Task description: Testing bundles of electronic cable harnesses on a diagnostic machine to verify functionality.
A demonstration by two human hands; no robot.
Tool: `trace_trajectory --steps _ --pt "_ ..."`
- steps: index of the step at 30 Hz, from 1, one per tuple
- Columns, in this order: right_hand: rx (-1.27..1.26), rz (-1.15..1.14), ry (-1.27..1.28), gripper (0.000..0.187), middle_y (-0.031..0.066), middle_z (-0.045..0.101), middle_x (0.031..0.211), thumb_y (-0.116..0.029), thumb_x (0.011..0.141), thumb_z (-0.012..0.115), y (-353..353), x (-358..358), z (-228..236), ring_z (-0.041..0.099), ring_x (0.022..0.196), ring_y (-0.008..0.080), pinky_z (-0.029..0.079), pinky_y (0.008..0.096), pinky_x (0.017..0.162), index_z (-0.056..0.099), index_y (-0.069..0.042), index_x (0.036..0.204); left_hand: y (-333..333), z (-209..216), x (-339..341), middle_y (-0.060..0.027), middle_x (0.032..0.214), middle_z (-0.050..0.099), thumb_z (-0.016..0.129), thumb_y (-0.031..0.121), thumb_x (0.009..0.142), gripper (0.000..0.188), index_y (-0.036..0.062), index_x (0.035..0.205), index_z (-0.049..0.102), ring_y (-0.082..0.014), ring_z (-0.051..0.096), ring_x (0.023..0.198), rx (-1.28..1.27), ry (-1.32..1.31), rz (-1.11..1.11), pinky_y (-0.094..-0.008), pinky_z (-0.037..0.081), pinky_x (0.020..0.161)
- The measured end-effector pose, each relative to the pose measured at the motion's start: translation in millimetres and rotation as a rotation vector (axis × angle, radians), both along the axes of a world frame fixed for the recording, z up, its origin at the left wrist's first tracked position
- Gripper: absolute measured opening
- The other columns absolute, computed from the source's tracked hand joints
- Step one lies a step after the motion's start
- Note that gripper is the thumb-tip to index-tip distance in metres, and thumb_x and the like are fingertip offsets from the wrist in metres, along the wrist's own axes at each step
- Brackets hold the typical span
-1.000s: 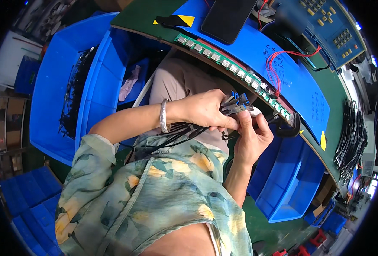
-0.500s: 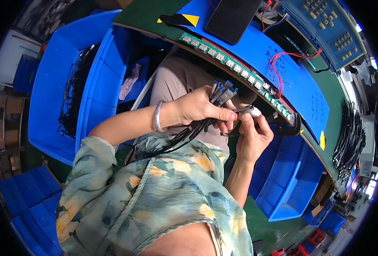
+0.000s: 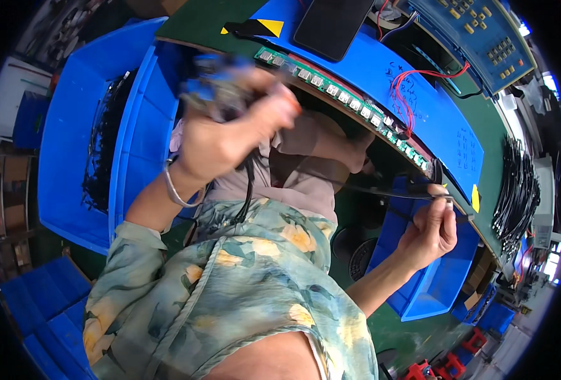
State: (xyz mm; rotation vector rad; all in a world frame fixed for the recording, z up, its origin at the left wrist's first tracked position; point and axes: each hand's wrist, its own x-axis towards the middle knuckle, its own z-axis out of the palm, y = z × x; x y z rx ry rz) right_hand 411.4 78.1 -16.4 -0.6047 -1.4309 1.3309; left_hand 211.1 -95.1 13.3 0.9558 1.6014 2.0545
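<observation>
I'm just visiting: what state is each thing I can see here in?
Left hand: closed around the bundle, motion-blurred
Bundle: gripped, cables hanging down
Right hand: pinching the cable near its end
Cable: stretched nearly straight between the hands
Phone: lying flat, screen dark
Board: lying along the table's edge
Red wires: looped over the blue mat
Left bin: open, black cables inside

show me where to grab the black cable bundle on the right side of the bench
Probably around the middle of the black cable bundle, from above on the blue sheet's side, where some green benchtop shows. Many thin strands run side by side, so a wrapping grip should gather them; pale tips at the near end are best left free.
</observation>
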Motion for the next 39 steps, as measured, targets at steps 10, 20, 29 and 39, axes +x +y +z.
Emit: trace_trajectory --steps 10,20,29,39 --pt "0.312 0.33 -0.1 0.017 0.0035 0.052 0.063 0.002 0.073 0.061 -26.3 -48.6 -8.4 0.038 0.048 0.0042 0.028 0.018 0.041 0.05 0.004 0.06 45.3 -20.4 37.1 -0.0021 0.059 0.056 0.061 0.006 0.074 0.012 0.0004 0.085 0.06 -0.0063 0.053 0.05 -0.172 -0.228 -0.501 -0.0194 0.041 0.044" --pt "0.111 0.392 -0.45 0.025 -0.004 0.04 0.051 0.003 0.064 0.067 -64.2 -36.6 -44.1 0.034 0.048 0.003 0.028 0.0197 0.043 0.045 -0.001 0.052 46.1 -16.0 24.4 -0.0107 0.075 0.061 0.056 0.009 0.079 0.012 -0.0015 0.085 0.055 -0.0152 0.061 0.058 0.045 -0.459 -0.381 -0.0198 0.043 0.042" --pt "0.139 0.507 -0.884 0.019 0.0047 0.056 0.054 -0.001 0.068 0.064 -16.0 64.5 -56.9 0.048 0.047 0.0072 0.037 0.0212 0.045 0.053 0.002 0.053 35.8 -28.0 3.8 -0.008 0.062 0.059 0.057 0.005 0.076 0.005 0.0011 0.076 0.054 -0.0024 0.039 0.039 -0.117 -0.373 -0.267 -0.0174 0.029 0.036" --pt "0.07 -0.089 -0.512 0.004 0.0005 0.053 0.061 0.0 0.072 0.059 9.9 112.4 -61.4 0.034 0.048 0.0017 0.023 0.0176 0.043 0.061 0.003 0.072 81.2 -65.7 27.1 -0.0047 0.057 0.056 0.055 0.007 0.076 0.01 0.0035 0.067 0.053 -0.0023 0.037 0.038 -0.136 -0.514 -0.373 -0.0181 0.026 0.035"
